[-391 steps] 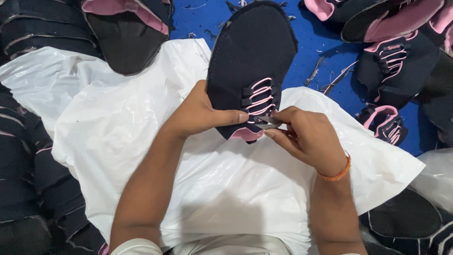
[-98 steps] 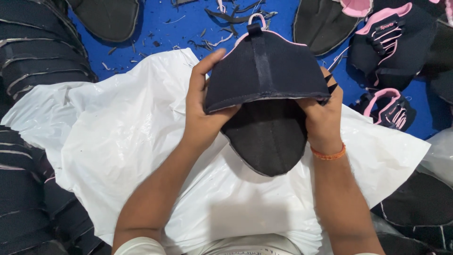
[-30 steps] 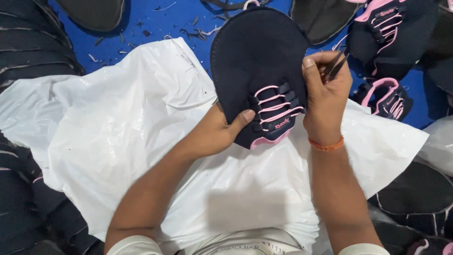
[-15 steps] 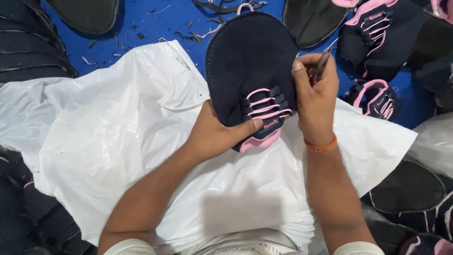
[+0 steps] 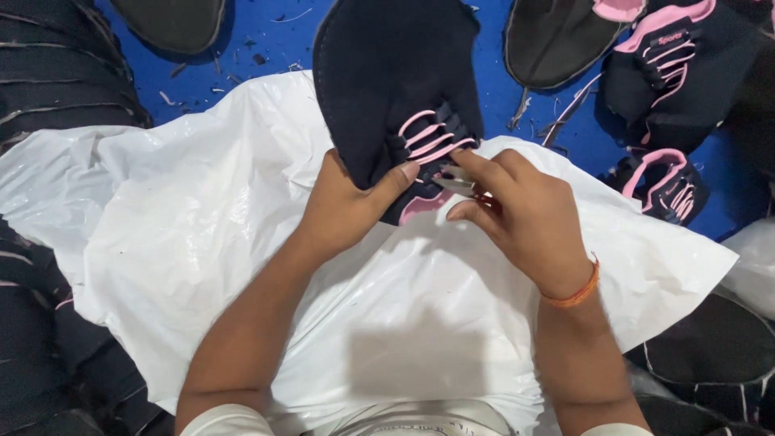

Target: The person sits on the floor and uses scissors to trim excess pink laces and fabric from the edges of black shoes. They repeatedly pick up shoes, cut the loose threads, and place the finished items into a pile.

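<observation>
The person sits with a white plastic sheet (image 5: 242, 242) spread across the lap and works over a blue floor (image 5: 258, 40). The left hand (image 5: 343, 206) grips the near edge of a dark navy shoe upper (image 5: 387, 73), thumb laid across its front and the other fingers curled out of sight behind the fabric. The shoe upper stands tilted away from the person, its far end over the blue floor and its near end over the sheet, just in front of the two hands. Pink laces (image 5: 432, 137) run in short rows across its lower right part, and a pink lining (image 5: 420, 206) shows at the bottom edge.

The right hand (image 5: 525, 218) sits just right of the laces, fingers drawn close together around a small metal tool (image 5: 456, 179). The tool tip points at the lace area; whether it touches the fabric cannot be told. An orange thread band (image 5: 577, 292) circles the right wrist.

Other shoe uppers lie around the sheet: a black one with pink laces (image 5: 678, 64) at upper right, a smaller one (image 5: 666, 182) near the sheet's right corner, and a stack of dark pieces (image 5: 56, 73) at upper left. Thread scraps (image 5: 557, 121) litter the floor.
</observation>
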